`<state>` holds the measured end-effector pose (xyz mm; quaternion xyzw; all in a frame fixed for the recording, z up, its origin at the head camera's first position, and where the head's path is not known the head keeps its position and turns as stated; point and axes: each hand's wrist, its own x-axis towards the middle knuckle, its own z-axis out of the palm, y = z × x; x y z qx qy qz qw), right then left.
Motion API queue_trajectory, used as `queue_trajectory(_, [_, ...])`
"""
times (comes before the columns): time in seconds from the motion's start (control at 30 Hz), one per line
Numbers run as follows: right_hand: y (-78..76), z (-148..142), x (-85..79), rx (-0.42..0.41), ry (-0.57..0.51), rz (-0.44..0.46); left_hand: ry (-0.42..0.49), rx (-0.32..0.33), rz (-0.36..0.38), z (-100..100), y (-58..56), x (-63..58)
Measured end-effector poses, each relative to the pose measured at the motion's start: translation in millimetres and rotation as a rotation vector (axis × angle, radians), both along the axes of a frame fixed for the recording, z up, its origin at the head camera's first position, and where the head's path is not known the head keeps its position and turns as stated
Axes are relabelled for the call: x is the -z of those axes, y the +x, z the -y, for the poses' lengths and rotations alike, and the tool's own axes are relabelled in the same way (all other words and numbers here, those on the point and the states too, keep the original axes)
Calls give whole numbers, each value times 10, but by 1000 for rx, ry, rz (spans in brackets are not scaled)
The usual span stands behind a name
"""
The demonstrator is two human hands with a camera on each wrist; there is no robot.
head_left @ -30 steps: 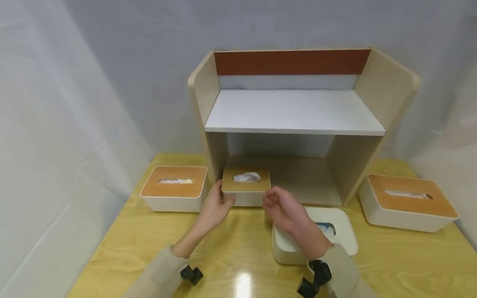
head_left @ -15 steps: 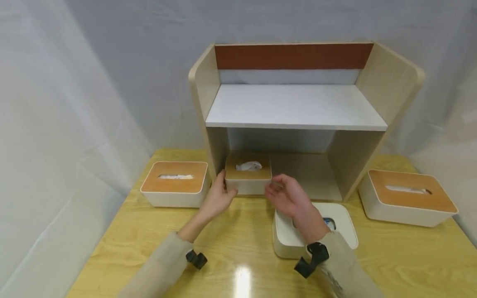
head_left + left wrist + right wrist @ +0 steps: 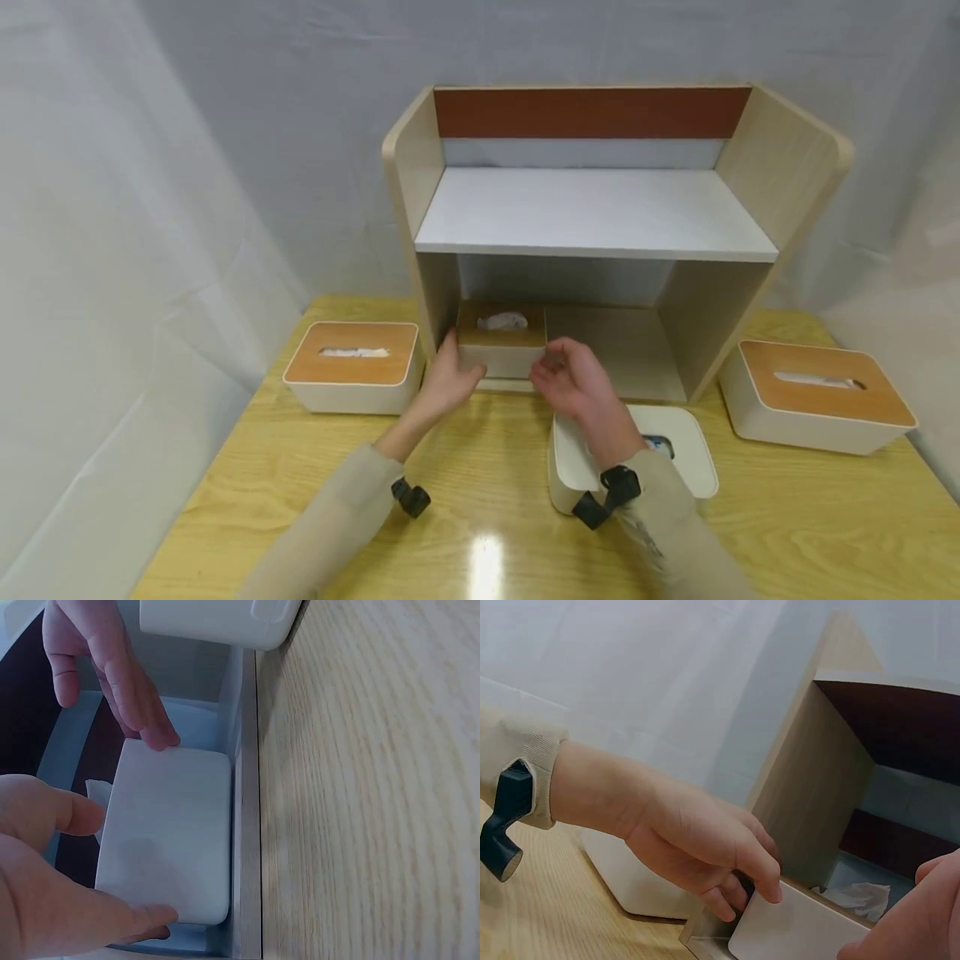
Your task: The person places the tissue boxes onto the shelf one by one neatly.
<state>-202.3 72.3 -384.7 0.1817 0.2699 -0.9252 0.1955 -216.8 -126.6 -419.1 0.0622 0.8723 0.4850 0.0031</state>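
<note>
A white tissue box (image 3: pixel 501 342) with a wood-look lid sits at the left end of the shelf unit's lower compartment, a tissue in its slot. My left hand (image 3: pixel 452 379) is at its left end, the thumb towards the front face. At the right front corner is my right hand (image 3: pixel 573 387), with fingers loosely bent. In the left wrist view, fingertips of the right hand (image 3: pixel 112 667) meet one end of the box (image 3: pixel 169 832), and the left hand (image 3: pixel 52 885) touches the other. The right wrist view shows the left hand (image 3: pixel 705 844) against the box (image 3: pixel 795 930).
The shelf unit (image 3: pixel 596 212) has a white upper board. Wood-lidded tissue boxes stand on the table (image 3: pixel 420 542), one left (image 3: pixel 352 396) and one right (image 3: pixel 817 417) of the unit. An all-white tissue box (image 3: pixel 686 467) lies below my right forearm.
The wood-lidded tissue box between my hands has slid deeper into the lower compartment, and both hands have moved forward with it. The other boxes keep their places.
</note>
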Motion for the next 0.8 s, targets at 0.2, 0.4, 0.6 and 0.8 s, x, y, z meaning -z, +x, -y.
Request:
queue_trajectory(0.2, [-85,53,16,43,-13,38,31,-21,0,-35,-74,4])
queue_trajectory(0.4, [-138,84,40,71,-26,53,3,-31,1,-65,-143,26])
queue_trajectory(0.6, [-154,134,69,81,13,39,-32,-50,14,-64,-164,30])
queue_trajectory(0.8, [-187,164,79,120,-15,33,-24,-51,-2,-47,-198,62])
